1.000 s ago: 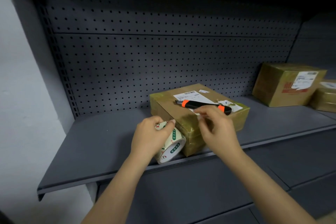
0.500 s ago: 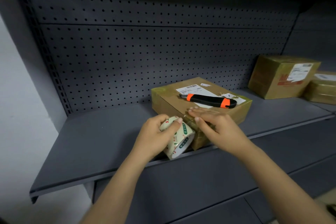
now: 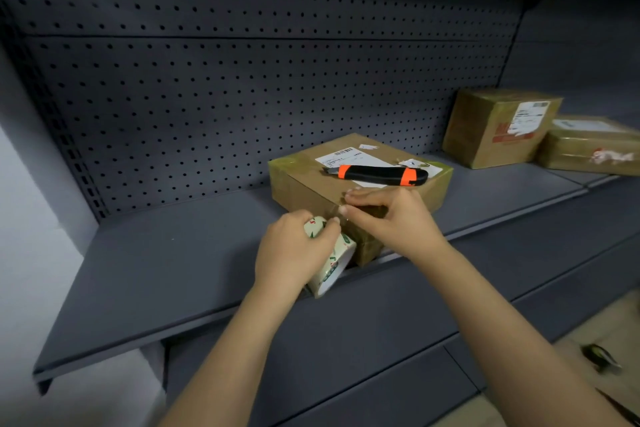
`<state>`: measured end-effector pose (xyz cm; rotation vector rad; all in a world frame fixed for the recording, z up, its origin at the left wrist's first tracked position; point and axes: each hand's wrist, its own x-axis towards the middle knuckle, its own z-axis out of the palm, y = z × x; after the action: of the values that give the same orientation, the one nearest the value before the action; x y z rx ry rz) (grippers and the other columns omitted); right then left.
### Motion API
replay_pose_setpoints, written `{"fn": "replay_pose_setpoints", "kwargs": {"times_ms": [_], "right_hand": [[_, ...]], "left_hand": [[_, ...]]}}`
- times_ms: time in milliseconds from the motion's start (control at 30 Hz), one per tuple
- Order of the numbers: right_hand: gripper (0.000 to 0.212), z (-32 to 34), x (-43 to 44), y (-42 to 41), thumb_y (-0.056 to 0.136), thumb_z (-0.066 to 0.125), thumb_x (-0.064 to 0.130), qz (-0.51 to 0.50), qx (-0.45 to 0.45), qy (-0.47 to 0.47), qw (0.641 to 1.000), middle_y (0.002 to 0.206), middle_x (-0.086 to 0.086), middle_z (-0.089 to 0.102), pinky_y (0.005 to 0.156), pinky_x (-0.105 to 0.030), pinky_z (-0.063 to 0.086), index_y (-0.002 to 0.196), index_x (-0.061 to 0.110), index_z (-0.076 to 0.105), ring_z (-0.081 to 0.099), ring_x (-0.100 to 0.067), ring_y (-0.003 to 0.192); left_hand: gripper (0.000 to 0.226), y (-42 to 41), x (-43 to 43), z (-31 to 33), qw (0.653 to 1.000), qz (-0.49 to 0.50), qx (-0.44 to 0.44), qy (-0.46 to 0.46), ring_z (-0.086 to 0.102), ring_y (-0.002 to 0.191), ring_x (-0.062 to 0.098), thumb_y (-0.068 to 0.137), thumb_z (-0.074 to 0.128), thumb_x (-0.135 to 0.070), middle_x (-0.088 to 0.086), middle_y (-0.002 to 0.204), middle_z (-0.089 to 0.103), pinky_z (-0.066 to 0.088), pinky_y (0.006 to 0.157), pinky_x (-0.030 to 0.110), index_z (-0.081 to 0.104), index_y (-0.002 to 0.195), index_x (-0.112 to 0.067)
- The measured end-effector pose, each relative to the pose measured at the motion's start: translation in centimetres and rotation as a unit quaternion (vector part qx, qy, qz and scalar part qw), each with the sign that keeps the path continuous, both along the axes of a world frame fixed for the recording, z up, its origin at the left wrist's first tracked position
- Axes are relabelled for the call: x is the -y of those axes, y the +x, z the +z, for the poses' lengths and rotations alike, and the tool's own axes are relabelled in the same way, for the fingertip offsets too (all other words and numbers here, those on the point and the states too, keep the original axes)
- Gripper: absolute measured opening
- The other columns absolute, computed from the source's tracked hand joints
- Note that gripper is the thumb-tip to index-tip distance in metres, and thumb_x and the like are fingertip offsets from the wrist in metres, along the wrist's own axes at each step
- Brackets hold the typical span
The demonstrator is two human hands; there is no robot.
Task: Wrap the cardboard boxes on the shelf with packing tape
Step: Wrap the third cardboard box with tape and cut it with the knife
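Right hand [image 3: 398, 222] has gone from pressing flat to pinching the tape strip [image 3: 338, 212] at the near top edge of the box [image 3: 304, 184] mid-shelf [image 3: 173, 253], left hand [image 3: 294, 253] gripping the roll [image 3: 332, 262] at its near corner; risk: slack strip wrinkles or sticks to fingers.

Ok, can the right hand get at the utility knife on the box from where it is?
Probably yes. The utility knife lies bare on top of the box, just behind the right hand at the box's near edge, with nothing between them. The left hand grips the tape roll.
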<state>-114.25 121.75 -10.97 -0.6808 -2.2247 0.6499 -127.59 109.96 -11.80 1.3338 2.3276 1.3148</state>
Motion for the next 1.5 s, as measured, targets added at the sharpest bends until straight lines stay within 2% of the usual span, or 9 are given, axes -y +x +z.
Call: {"fn": "replay_pose_setpoints", "kwargs": {"times_ms": [133,333,567,633,767,867,1067,1267,1500], "right_hand": [[0.032,0.9,-0.7,1.0,0.082,0.078,0.033,0.022,0.045,-0.022,0.999,0.115,0.012,0.07,0.103,-0.012,0.041,0.111,0.02,0.075,0.057,0.013,0.111],[0.036,2.2,-3.0,5.1,0.082,0.074,0.039,0.068,0.103,-0.014,0.992,0.121,0.014,0.067,0.101,-0.01,0.04,0.115,0.024,0.073,0.055,0.014,0.113],[0.035,2.5,-6.3,9.9,0.092,0.063,0.032,0.123,0.164,0.056,0.977,0.13,0.013,0.062,0.109,-0.011,0.032,0.125,0.021,0.067,0.047,0.011,0.125],[0.034,2.2,-7.4,10.7,0.093,0.062,0.031,0.152,0.158,0.06,0.974,0.132,0.014,0.061,0.114,-0.018,0.029,0.126,0.021,0.066,0.046,0.008,0.128],[0.031,1.6,-9.7,10.5,0.097,0.059,0.022,0.2,0.142,0.075,0.967,0.134,0.011,0.06,0.119,-0.031,0.028,0.126,0.017,0.065,0.044,0.006,0.131],[0.032,1.2,-11.3,10.0,0.098,0.057,0.024,0.229,0.133,0.09,0.96,0.136,0.01,0.058,0.12,-0.036,0.027,0.128,0.018,0.064,0.043,0.005,0.133],[0.037,0.3,-13.2,9.6,0.088,0.07,0.027,0.287,0.075,0.064,0.953,0.132,0.007,0.061,0.117,-0.026,0.03,0.124,0.016,0.067,0.048,0.004,0.128],[0.033,-0.4,-14.2,9.2,0.087,0.073,0.021,0.32,0.029,0.051,0.946,0.127,0.006,0.065,0.111,-0.016,0.034,0.119,0.014,0.07,0.052,0.004,0.124],[0.029,-1.2,-14.8,8.7,0.087,0.073,0.018,0.323,-0.023,0.055,0.945,0.119,0.004,0.069,0.108,-0.021,0.04,0.115,0.012,0.072,0.056,0.002,0.121]], "left_hand": [[0.046,1.5,0.6,-1.4,0.996,-0.043,0.07,0.025,0.061,0.067,0.013,0.094,0.051,-0.055,-0.003,0.07,0.063,0.041,0.054,0.029,0.052,0.074,-0.014],[0.043,4.3,0.0,-1.9,0.982,-0.116,0.139,0.044,0.053,0.052,-0.004,0.101,0.047,-0.043,-0.008,0.063,0.061,0.034,0.045,0.014,0.052,0.076,-0.008],[0.04,10.5,-2.9,-3.1,0.97,-0.139,0.186,0.078,0.053,0.057,0.007,0.101,0.048,-0.038,-0.009,0.061,0.059,0.041,0.054,0.034,0.049,0.072,-0.01],[0.038,12.4,-3.6,-3.4,0.966,-0.124,0.2,0.104,0.052,0.056,0.004,0.101,0.049,-0.036,-0.012,0.059,0.057,0.044,0.052,0.038,0.049,0.069,-0.015],[0.037,15.3,-5.2,-3.6,0.962,-0.044,0.216,0.16,0.053,0.055,-0.002,0.101,0.049,-0.036,-0.012,0.061,0.06,0.038,0.048,0.016,0.048,0.067,-0.023],[0.037,16.7,-6.6,-3.9,0.956,0.02,0.227,0.184,0.057,0.06,0.002,0.101,0.048,-0.04,-0.005,0.067,0.063,0.041,0.051,0.018,0.051,0.069,-0.02],[0.05,18.7,-7.9,-4.6,0.951,0.08,0.212,0.212,0.056,0.06,0.008,0.098,0.051,-0.044,0.009,0.068,0.065,0.043,0.051,0.03,0.056,0.073,-0.001],[0.055,19.8,-9.4,-4.5,0.943,0.19,0.175,0.209,0.039,0.047,0.01,0.099,0.054,-0.038,0.001,0.05,0.043,0.031,0.047,0.028,0.034,0.054,-0.014],[0.056,20.5,-10.2,-5.3,0.93,0.22,0.213,0.206,0.04,0.049,0.013,0.097,0.056,-0.04,0.003,0.051,0.041,0.033,0.048,0.03,0.034,0.055,-0.01]]}}
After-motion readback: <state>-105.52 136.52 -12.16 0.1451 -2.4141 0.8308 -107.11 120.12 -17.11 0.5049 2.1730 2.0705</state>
